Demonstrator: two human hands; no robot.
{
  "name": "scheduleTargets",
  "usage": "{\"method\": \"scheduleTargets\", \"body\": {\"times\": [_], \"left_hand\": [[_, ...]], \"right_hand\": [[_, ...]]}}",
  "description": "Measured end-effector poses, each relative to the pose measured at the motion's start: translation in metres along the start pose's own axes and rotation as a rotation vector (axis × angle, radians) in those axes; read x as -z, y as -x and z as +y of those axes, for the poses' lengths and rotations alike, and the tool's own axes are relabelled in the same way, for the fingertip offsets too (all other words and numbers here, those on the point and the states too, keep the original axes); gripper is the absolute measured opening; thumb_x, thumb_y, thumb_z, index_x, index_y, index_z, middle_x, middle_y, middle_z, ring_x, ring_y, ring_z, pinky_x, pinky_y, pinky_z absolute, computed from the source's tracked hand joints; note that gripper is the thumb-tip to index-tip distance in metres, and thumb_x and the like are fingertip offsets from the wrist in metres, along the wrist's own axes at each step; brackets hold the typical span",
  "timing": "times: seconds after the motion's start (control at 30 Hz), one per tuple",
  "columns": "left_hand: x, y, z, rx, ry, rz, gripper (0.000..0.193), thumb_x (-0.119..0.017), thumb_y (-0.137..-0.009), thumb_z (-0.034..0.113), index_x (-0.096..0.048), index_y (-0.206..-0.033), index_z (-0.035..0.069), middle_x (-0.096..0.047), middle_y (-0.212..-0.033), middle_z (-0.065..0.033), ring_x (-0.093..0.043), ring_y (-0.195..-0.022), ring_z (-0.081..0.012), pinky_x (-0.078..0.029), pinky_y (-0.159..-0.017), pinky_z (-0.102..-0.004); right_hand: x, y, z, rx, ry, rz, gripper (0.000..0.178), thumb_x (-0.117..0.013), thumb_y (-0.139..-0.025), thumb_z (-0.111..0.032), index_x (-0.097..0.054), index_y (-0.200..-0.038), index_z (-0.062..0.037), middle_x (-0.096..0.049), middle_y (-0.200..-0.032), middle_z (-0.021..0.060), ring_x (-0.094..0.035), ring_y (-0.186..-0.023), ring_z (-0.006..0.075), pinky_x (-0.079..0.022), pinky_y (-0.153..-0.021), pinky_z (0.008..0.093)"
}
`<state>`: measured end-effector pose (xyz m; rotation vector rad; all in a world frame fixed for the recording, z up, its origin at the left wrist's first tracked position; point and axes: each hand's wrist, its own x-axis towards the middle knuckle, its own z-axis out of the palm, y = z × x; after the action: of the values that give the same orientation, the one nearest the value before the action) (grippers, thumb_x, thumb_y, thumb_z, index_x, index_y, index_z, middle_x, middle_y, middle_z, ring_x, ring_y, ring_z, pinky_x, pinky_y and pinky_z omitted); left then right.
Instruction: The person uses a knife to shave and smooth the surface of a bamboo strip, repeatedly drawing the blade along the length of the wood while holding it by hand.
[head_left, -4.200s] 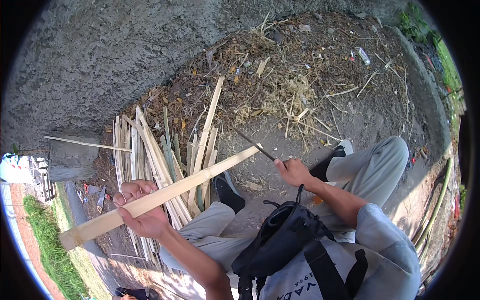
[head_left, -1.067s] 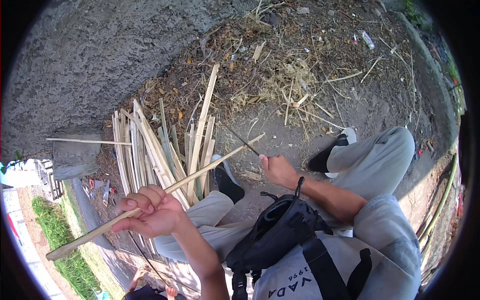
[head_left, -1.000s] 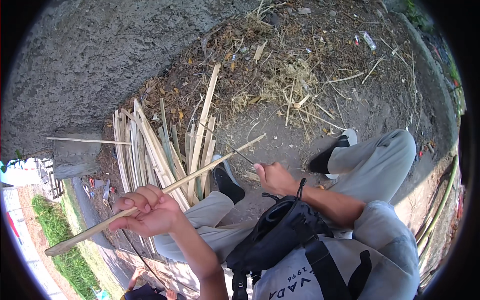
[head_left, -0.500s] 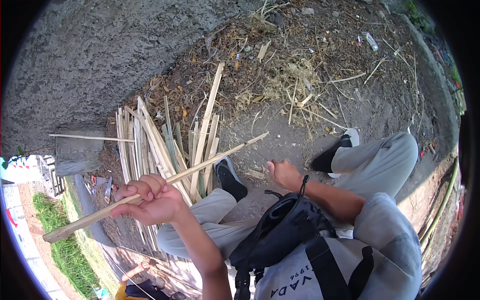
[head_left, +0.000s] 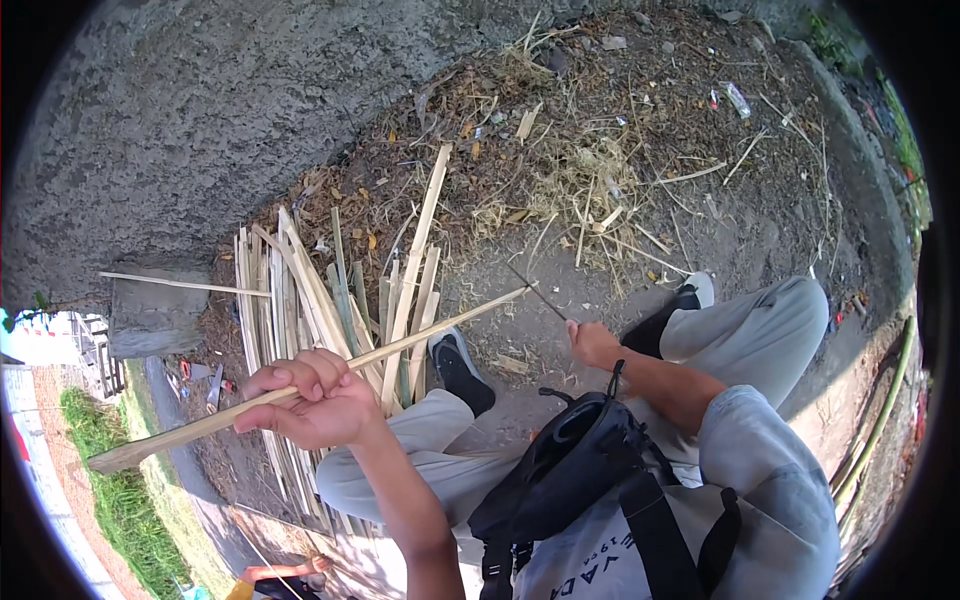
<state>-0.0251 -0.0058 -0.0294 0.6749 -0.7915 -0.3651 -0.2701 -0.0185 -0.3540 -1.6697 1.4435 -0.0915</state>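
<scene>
My left hand [head_left: 312, 400] is closed round a long pale wooden strip, likely split bamboo [head_left: 420, 338]. The strip slants from a broad end at lower left up to a thin end in front of my knees. In my right hand [head_left: 595, 344] is a knife with a thin dark blade [head_left: 541, 294]. The blade crosses the strip's thin far end; whether they touch I cannot tell. The knife's handle is hidden inside my fingers.
A stack of similar strips [head_left: 262, 330] lies left of my shoe [head_left: 460, 370]. Shavings [head_left: 595, 180] litter the ground ahead. A rough grey wall [head_left: 200, 130] stands at upper left, with a block [head_left: 158, 312] beside it. Another person's arm [head_left: 290, 570] shows at lower left.
My right hand has moved slightly right, and the knife blade now shows clearly across the strip's tip. My left hand and the strip have shifted a little to the right.
</scene>
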Motion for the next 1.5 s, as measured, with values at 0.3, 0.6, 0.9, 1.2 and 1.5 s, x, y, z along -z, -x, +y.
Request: {"method": "scheduleTargets", "body": {"times": [0.3,0.6,0.9,1.2,1.5], "left_hand": [[0.005,-0.002,0.003,-0.036,-0.051,0.088,0.059,-0.024,-0.094,0.058,-0.049,-0.082,0.007,-0.033,-0.049,0.0,-0.021,-0.034,-0.0071,-0.018,-0.03,-0.0206],[-0.008,-0.003,0.0,-0.017,-0.024,0.048,0.059,-0.025,-0.094,0.059,-0.05,-0.082,0.007,-0.031,-0.048,0.0006,-0.021,-0.034,-0.0074,-0.017,-0.03,-0.0213],[0.011,-0.006,0.002,-0.01,-0.068,0.195,0.056,-0.028,-0.093,0.059,-0.051,-0.078,0.01,-0.032,-0.049,0.0014,-0.021,-0.035,-0.0069,-0.015,-0.03,-0.0199],[0.022,-0.009,0.004,-0.022,-0.086,0.196,0.057,-0.03,-0.092,0.061,-0.051,-0.077,0.011,-0.032,-0.049,0.0014,-0.022,-0.035,-0.007,-0.015,-0.031,-0.021],[0.025,-0.007,0.002,-0.021,-0.077,0.181,0.057,-0.03,-0.092,0.061,-0.051,-0.077,0.01,-0.031,-0.048,0.0013,-0.022,-0.035,-0.007,-0.015,-0.032,-0.0205]], "right_hand": [[-0.003,0.018,-0.008,0.083,0.051,0.018,0.056,-0.031,-0.097,-0.034,-0.063,-0.073,0.0057,-0.059,-0.073,0.0317,-0.059,-0.077,0.0487,-0.048,-0.075,0.0529],[0.007,0.03,-0.036,0.142,-0.019,0.045,0.056,-0.031,-0.096,-0.034,-0.062,-0.077,0.0078,-0.059,-0.076,0.033,-0.057,-0.077,0.0511,-0.048,-0.076,0.0527],[0.013,0.021,-0.022,0.057,0.132,0.01,0.056,-0.031,-0.096,-0.033,-0.063,-0.073,0.0057,-0.06,-0.072,0.0305,-0.06,-0.075,0.0478,-0.049,-0.074,0.0521],[0.019,0.018,-0.017,0.049,0.188,-0.04,0.054,-0.031,-0.096,-0.031,-0.063,-0.073,0.0063,-0.059,-0.072,0.0306,-0.059,-0.074,0.0481,-0.048,-0.075,0.0519],[0.011,-0.002,0.005,-0.005,0.194,-0.061,0.055,-0.03,-0.096,-0.034,-0.063,-0.076,0.0058,-0.06,-0.076,0.031,-0.059,-0.078,0.0483,-0.047,-0.078,0.0526]]}}
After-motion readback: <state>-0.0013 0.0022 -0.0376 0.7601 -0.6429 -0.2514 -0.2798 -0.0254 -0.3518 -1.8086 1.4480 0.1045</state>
